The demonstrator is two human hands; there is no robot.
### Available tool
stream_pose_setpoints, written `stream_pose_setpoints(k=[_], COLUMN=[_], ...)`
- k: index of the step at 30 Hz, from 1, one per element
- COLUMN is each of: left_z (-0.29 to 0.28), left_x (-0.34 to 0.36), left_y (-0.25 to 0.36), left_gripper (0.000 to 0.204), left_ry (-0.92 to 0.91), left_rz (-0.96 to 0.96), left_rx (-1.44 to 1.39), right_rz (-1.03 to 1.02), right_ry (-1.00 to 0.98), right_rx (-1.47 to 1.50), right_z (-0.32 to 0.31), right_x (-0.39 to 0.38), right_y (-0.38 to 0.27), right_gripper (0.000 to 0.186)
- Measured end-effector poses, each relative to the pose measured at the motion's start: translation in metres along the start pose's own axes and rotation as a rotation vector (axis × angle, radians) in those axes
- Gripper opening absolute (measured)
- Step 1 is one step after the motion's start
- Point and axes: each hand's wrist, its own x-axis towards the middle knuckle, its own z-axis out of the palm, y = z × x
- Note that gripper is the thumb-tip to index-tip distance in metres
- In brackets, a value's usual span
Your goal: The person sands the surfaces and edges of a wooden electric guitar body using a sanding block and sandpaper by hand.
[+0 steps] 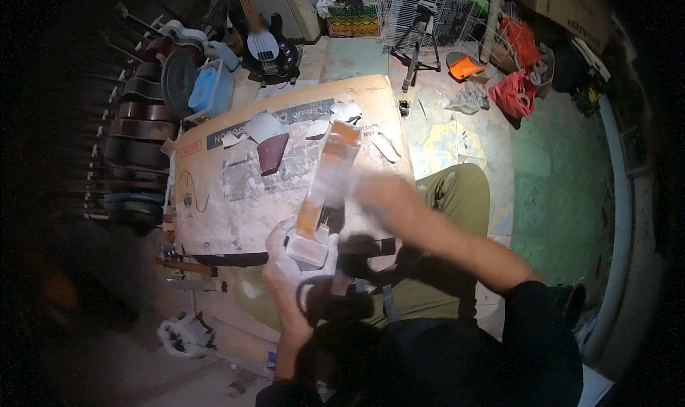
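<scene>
My left hand, coated in pale dust, is closed around the lower end of an elongated orange-brown wooden piece, held tilted above my lap with a whitened block-like end toward me. Over the piece's middle is my right hand, smeared by motion; its fingers and anything in them cannot be made out. Beyond them lies a dusty cardboard sheet bearing a maroon scrap of what looks like sandpaper and torn whitish pieces.
Guitars line the left, beside blue plastic tubs. A black bass, a wire cage and a black stand are at the back. An orange scoop and red bags sit right. Tools lie near my left.
</scene>
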Motion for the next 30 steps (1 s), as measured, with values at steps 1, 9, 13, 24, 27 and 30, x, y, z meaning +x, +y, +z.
stream_pose_setpoints(k=[1, 9, 13, 24, 27, 30], left_z=[0.000, -0.009, -0.014, 0.006, 0.015, 0.008], left_x=[0.003, 0.034, 0.039, -0.002, -0.009, -0.013], left_y=[0.005, -0.005, -0.008, 0.001, -0.020, -0.023], left_gripper=[0.065, 0.059, 0.053, 0.050, 0.043, 0.036], left_ry=[-0.003, 0.148, 0.150, -0.104, -0.122, -0.220], left_rz=[0.035, 0.217, 0.322, 0.266, 0.084, 0.201], left_rx=[0.025, 0.054, 0.062, 0.119, -0.180, -0.225], right_rz=[0.007, 0.105, 0.097, -0.125, -0.063, -0.084], right_ry=[0.139, 0.639, 0.573, 0.214, 0.113, 0.117], right_rx=[-0.017, 0.511, 0.490, 0.275, 0.016, 0.122], right_z=[-0.003, -0.029, -0.028, 0.007, -0.011, -0.015], right_x=[0.000, -0.006, -0.012, -0.025, -0.022, -0.036], right_y=[0.012, -0.022, -0.018, -0.030, -0.009, -0.030], right_gripper=[0.063, 0.057, 0.058, 0.061, 0.067, 0.062])
